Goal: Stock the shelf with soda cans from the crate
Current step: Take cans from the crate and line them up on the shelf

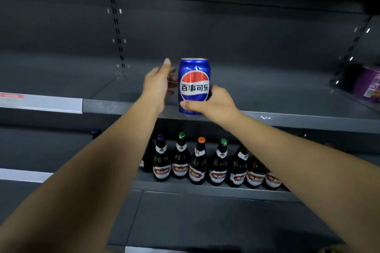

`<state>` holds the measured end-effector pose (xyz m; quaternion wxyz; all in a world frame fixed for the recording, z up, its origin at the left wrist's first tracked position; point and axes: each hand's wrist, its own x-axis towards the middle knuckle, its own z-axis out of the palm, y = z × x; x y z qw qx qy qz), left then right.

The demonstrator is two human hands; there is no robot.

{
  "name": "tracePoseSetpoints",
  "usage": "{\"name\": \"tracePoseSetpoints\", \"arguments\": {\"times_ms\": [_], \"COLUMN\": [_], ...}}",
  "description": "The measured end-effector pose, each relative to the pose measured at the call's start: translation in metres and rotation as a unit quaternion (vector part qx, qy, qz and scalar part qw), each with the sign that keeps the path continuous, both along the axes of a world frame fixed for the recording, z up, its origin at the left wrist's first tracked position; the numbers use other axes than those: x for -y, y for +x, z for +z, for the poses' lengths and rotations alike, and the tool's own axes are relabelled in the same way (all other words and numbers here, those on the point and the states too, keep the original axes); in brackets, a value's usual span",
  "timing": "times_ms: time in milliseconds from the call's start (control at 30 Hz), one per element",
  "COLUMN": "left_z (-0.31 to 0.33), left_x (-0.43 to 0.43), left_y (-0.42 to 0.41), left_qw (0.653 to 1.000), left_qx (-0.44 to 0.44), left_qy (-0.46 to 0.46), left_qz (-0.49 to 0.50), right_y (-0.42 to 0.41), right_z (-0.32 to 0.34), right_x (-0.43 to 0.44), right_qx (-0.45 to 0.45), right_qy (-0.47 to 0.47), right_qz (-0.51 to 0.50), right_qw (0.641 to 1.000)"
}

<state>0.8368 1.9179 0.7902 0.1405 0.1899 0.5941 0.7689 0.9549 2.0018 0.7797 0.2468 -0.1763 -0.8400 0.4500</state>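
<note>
Can (194, 85) upright at frame centre, at front lip of shelf (287, 100) — right hand (213, 104) wraps its base, probably seating it; left hand (158, 84) just beside, fingers straight, likely steadying.

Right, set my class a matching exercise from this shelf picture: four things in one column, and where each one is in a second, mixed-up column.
Column one:
1. blue can
2. brown bottles
3. purple box
4. left hand

Column two:
A. far right end of the grey shelf
B. gripped by the right hand at the grey shelf's front edge
C. standing in a row on the shelf below
D. open, just left of the can

Pairs: 1-B, 2-C, 3-A, 4-D
</note>
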Motion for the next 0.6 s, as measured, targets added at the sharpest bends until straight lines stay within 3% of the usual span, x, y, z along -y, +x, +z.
{"name": "tracePoseSetpoints", "arguments": {"times_ms": [233, 600], "left_z": [-0.012, -0.026], "left_x": [0.024, 0.048], "left_y": [-0.091, -0.248], "left_qw": [0.987, 0.98], "left_qx": [-0.115, -0.115], "left_qy": [-0.111, -0.164], "left_qz": [0.036, 0.014], "right_y": [-0.092, -0.262], "right_z": [0.037, 0.021], "right_x": [0.001, 0.011], "right_qx": [-0.04, -0.03], "right_qy": [0.002, -0.032], "right_qz": [-0.029, -0.072], "right_qw": [0.999, 0.996]}}
